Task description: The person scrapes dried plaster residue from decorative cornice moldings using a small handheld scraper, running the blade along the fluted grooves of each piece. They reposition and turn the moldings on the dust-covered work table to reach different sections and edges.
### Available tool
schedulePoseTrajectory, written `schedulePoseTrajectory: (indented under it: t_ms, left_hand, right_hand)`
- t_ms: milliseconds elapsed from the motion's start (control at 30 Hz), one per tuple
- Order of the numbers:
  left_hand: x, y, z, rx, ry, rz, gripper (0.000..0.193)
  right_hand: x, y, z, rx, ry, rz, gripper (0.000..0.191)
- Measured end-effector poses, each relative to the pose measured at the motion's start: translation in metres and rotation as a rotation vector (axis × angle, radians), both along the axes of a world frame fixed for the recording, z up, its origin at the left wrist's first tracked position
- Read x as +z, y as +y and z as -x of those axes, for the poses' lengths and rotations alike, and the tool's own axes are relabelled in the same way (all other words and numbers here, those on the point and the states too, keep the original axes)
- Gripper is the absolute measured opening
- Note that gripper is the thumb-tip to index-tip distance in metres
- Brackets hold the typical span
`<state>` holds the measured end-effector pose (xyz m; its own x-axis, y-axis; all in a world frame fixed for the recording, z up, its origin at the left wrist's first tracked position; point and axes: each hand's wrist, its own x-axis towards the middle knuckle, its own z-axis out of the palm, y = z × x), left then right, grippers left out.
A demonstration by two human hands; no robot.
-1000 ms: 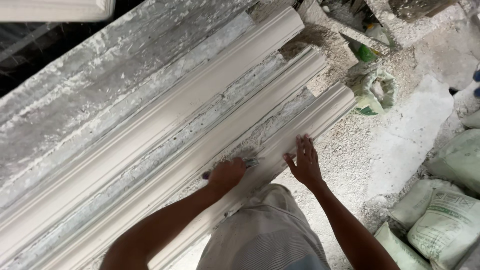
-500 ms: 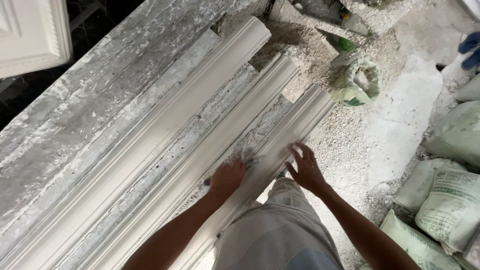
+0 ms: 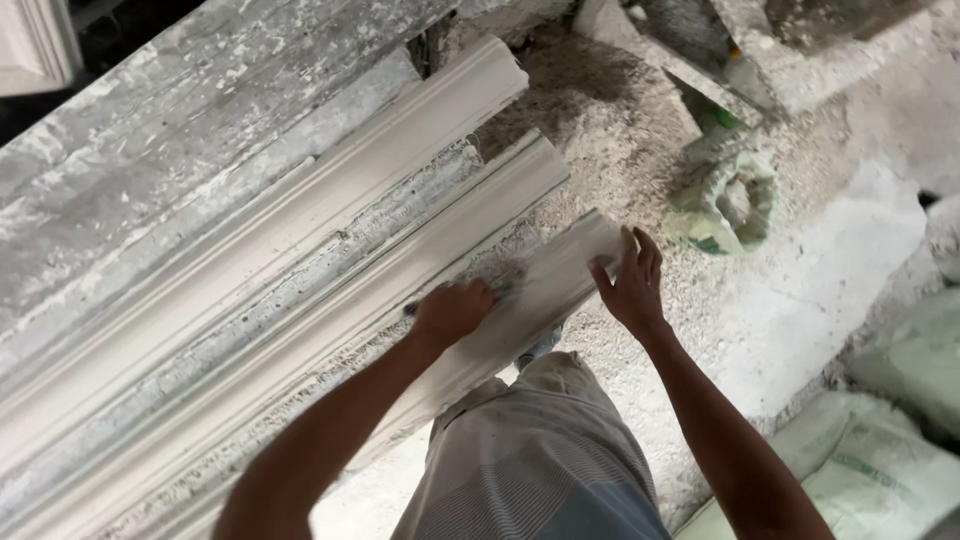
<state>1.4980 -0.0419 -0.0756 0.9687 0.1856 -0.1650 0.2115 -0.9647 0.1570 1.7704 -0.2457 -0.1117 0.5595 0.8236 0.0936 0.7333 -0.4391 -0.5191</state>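
Both hands had shifted toward the moulding's (image 3: 560, 285) end: left hand (image 3: 452, 312) clenched on a small, mostly hidden tool, right hand (image 3: 630, 285) flat, bracing.

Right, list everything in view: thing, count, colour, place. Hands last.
plaster mouldings: three, white, side by side on the workbench, running diagonally
workbench: one, grey and plaster-streaked, upper left
panel: one, white, top left corner
open sack: one, pale green, on the floor past the moulding ends
filled sacks: several, whitish green, lower right
floor: dusty, white rubble
trousers: pale, striped, bottom centre
left hand: closed on something small, pressed on the nearest moulding
right hand: fingers spread, at that moulding's end
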Motion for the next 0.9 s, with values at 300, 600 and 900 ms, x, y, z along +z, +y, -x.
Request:
schedulePoseTrajectory:
  t_ms: [300,600,900]
  left_hand:
    - [0.011,-0.007,-0.017,0.239,0.424,0.252,0.029]
    - [0.000,-0.001,-0.056,0.043,0.253,0.063,0.022]
    - [-0.011,-0.016,-0.168,0.038,0.008,-0.043,0.023]
  right_hand:
    - [-0.024,0.013,-0.018,-0.061,0.361,0.148,0.087]
    - [-0.020,0.011,-0.025,-0.018,0.313,0.142,0.090]
    - [-0.024,0.014,-0.026,0.000,0.260,0.108,0.080]
